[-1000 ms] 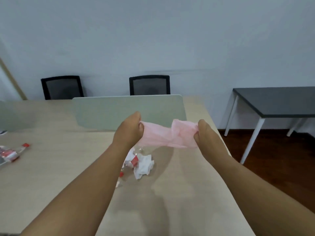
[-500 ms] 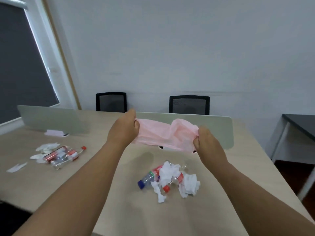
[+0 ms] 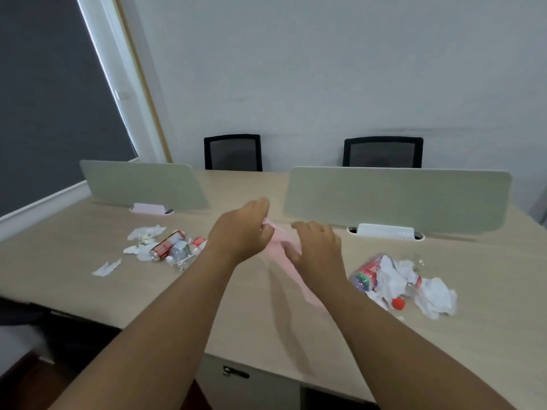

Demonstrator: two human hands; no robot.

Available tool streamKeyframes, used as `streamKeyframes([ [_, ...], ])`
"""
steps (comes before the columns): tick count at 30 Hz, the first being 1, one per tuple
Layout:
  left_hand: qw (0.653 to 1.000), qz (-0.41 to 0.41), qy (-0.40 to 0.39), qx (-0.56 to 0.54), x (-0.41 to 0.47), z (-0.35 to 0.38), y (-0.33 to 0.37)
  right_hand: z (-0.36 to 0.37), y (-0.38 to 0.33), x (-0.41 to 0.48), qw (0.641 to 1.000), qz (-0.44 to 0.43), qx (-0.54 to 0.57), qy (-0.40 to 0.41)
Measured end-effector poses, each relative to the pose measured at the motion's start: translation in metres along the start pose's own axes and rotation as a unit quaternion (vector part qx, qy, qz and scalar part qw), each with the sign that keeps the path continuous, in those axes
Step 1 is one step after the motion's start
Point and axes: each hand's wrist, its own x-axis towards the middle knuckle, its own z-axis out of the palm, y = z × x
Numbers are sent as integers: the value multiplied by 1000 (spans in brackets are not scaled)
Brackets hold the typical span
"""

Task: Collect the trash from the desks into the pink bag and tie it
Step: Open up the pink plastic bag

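Note:
The thin pink bag point(image 3: 282, 258) hangs bunched between my hands above the middle of the wooden desk point(image 3: 266, 315). My left hand point(image 3: 241, 232) pinches its upper end. My right hand point(image 3: 318, 247) grips it just beside, and the rest of the bag trails down under my right forearm. One trash pile point(image 3: 164, 247) of crumpled tissues, a red can and small bottles lies to the left. A second trash pile point(image 3: 405, 281) of tissues, bottles and a red cap lies to the right.
Two pale green divider screens point(image 3: 393, 199) stand along the desk's middle, with white socket boxes point(image 3: 384, 232) at their bases. Two black chairs point(image 3: 233, 152) are behind, against the wall. A window with a dark blind point(image 3: 50, 99) is at the left. A drawer lock point(image 3: 233, 372) sits below the front edge.
My hands have come closer together and lower, so the stretched bag is now bunched and hanging. The view has swung left, showing the left trash pile more fully.

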Motion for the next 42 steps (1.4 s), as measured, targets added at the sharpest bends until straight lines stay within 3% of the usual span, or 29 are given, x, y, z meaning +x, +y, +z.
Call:
streamKeyframes([
  [4,994,17,-15,107,-30,-3,-70,12,-28,15,996,64,51,-36],
  [6,990,-12,-22,135,-44,-1,-104,17,-30,18,995,72,51,-50],
  [10,975,-218,11,29,-55,13,-139,30,-32,14,994,92,21,-51],
  [13,918,-377,-9,-123,-53,25,-159,43,-20,11,985,168,15,-40],
  [16,864,-433,24,-256,-32,32,-166,59,-14,28,979,180,13,-91],
  [18,855,-421,60,-298,-8,34,-160,66,-29,47,978,126,66,-153],
  [22,947,-259,24,-187,40,37,-142,93,-70,95,981,-24,133,-137],
  [26,989,-135,-48,-30,60,49,-163,115,-53,133,990,29,99,-97],
  [29,983,-96,-116,104,61,58,-196,121,-21,137,996,30,20,-85],
  [31,977,-105,-121,140,59,65,-219,124,-2,135,994,79,8,-77],
  [34,981,-150,-72,97,63,73,-244,130,35,123,980,181,-21,-80],
  [37,980,-191,-47,29,84,81,-247,138,59,107,958,242,-63,-142],
  [42,990,-116,-65,-44,127,96,-219,152,-4,137,992,83,4,-99],
])
